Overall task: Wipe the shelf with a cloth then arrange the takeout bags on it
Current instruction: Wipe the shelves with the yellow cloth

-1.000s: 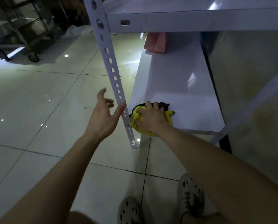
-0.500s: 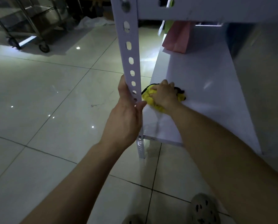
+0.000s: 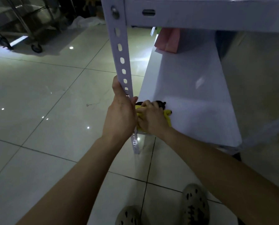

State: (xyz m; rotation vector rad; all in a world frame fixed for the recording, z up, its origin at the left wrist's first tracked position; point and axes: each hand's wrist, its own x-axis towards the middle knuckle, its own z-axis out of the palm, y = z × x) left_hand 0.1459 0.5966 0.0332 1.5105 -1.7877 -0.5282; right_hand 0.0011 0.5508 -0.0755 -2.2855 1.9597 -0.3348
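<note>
Clutching yellow cloth [image 3: 167,119] beneath your right hand [image 3: 151,120] on the shelf [image 3: 192,101], left hand [image 3: 121,117] grip round the post [image 3: 119,51] alongside.

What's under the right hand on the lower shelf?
A bunched yellow cloth with dark edging, pressed onto the white lower shelf near its front left corner. The right hand covers most of it, so its middle is hidden.

looks like a restaurant back room: stainless steel wheeled cart [image 3: 22,30], tiled floor [image 3: 46,103], slotted metal shelf [image 3: 189,98] with a pink takeout bag [image 3: 168,39].
</note>
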